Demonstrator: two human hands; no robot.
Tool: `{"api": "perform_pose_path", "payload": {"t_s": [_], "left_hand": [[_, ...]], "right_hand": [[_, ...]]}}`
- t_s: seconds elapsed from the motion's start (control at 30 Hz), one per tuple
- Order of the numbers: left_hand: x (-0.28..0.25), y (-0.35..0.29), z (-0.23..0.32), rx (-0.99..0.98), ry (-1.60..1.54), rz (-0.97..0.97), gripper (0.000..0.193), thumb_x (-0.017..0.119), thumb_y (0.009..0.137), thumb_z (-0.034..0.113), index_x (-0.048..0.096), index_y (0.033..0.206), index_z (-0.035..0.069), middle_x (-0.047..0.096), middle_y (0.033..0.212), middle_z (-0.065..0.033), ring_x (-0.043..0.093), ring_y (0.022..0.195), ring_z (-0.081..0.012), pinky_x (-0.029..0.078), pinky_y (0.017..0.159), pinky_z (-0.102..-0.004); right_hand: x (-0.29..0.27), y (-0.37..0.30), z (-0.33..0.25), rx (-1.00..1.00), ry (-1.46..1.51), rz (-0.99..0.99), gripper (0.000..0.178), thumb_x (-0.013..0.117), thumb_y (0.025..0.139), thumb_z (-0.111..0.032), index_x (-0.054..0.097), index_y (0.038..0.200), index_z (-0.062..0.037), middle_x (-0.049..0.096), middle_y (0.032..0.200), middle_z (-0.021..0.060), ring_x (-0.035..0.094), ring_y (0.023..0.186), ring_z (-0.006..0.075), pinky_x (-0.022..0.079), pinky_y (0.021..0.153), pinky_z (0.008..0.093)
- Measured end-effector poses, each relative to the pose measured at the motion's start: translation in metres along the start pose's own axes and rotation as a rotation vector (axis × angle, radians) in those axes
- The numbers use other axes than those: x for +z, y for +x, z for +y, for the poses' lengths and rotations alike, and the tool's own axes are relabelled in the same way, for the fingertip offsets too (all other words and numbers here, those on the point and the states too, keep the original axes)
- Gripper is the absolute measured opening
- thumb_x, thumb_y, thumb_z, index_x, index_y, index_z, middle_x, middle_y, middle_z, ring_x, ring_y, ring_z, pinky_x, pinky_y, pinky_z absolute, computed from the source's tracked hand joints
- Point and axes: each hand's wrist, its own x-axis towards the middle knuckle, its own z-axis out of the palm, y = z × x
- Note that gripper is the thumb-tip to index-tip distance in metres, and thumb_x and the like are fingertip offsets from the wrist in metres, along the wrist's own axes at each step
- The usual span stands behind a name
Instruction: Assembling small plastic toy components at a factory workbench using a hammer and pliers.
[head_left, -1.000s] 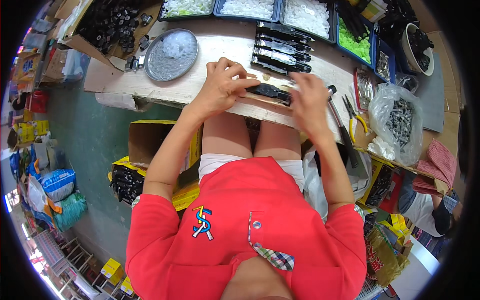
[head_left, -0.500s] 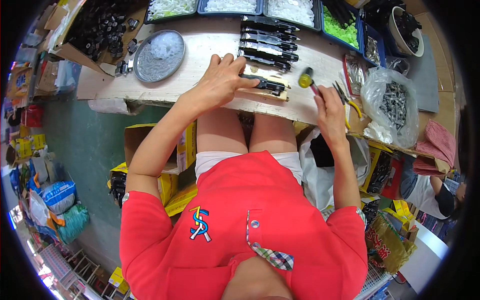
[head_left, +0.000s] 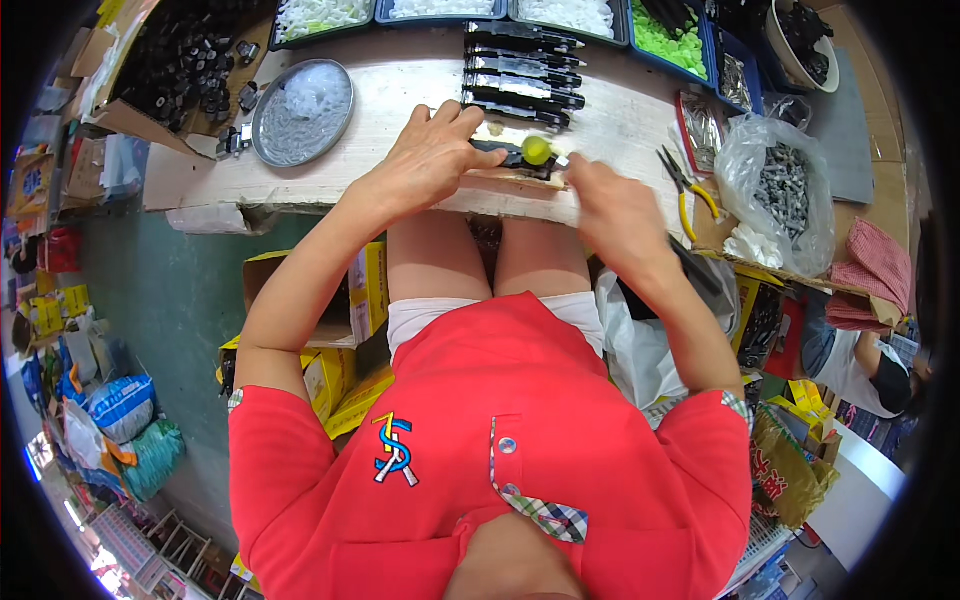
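My left hand [head_left: 425, 165] presses a black plastic part [head_left: 512, 158] down on a small wooden block [head_left: 522, 183] near the front edge of the bench. Its thumb lies along the part, and the fingers are partly hidden. In my right hand [head_left: 622, 212] is a small hammer with a round yellow head [head_left: 536, 150]; the head is over the right end of the black part. Whether it touches cannot be made out. Just beyond the block lies a row of several similar black parts [head_left: 522, 92], side by side.
Yellow-handled pliers [head_left: 686, 190] lie right of my right hand, beside a clear bag of small metal pieces [head_left: 783, 205]. A round grey dish [head_left: 347, 124] stands at the left, near a carton of black pieces [head_left: 150, 118]. Trays of white and green pieces [head_left: 672, 40] line the back.
My right hand has swung the hammer left, bringing its head from beside the wooden block to over the black part. My left hand still holds the part. The view has shifted slightly.
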Motion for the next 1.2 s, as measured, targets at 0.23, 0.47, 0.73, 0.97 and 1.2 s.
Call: {"api": "perform_pose_path", "payload": {"t_s": [0.23,0.47,0.73,0.97,1.2], "left_hand": [[-0.003,0.0,0.001,0.012,0.03,-0.016,0.043,0.05,0.074,-0.003,0.065,0.106,0.021,0.047,0.09,-0.0071,0.044,0.088,-0.0228,0.034,0.07,-0.0336],[0.002,0.006,-0.012,-0.028,-0.172,-0.028,0.044,0.058,0.066,-0.001,0.065,0.106,0.016,0.051,0.083,-0.008,0.048,0.081,-0.0263,0.043,0.071,-0.035],[0.006,0.008,-0.017,-0.248,-0.431,0.082,0.064,0.061,0.058,-0.006,0.052,0.119,0.012,0.055,0.083,-0.0098,0.053,0.079,-0.0253,0.046,0.072,-0.0348],[0.02,-0.008,-0.004,-0.321,-0.488,0.289,0.059,0.061,0.061,-0.005,0.05,0.117,0.006,0.058,0.081,-0.0083,0.051,0.083,-0.026,0.044,0.074,-0.0357],[0.031,-0.017,0.002,-0.244,-0.349,0.49,0.045,0.06,0.063,-0.005,0.055,0.107,0.004,0.058,0.086,-0.0077,0.051,0.083,-0.0248,0.038,0.075,-0.035]], "right_hand": [[-0.003,0.0,-0.008,-0.012,0.028,0.037,0.011,0.047,0.085,-0.015,0.05,0.091,-0.0064,0.059,0.07,0.014,0.058,0.054,0.0333,0.046,0.049,0.0429],[0.017,0.0,0.003,-0.035,-0.004,0.047,0.011,0.049,0.082,-0.014,0.05,0.09,-0.0071,0.06,0.072,0.0125,0.059,0.057,0.0317,0.045,0.049,0.0425],[0.004,0.013,-0.016,-0.147,0.477,0.501,0.019,0.053,0.084,-0.014,0.054,0.103,-0.0121,0.059,0.076,0.0095,0.058,0.062,0.0284,0.044,0.049,0.0377],[0.006,0.031,-0.017,-0.063,0.469,0.36,0.013,0.047,0.087,-0.018,0.054,0.095,-0.0116,0.061,0.071,0.0157,0.06,0.064,0.0341,0.045,0.053,0.0444],[0.0,0.06,-0.013,0.091,0.271,-0.079,0.017,0.045,0.088,-0.024,0.056,0.091,-0.0105,0.059,0.067,0.0206,0.057,0.067,0.0418,0.043,0.06,0.0498]]}}
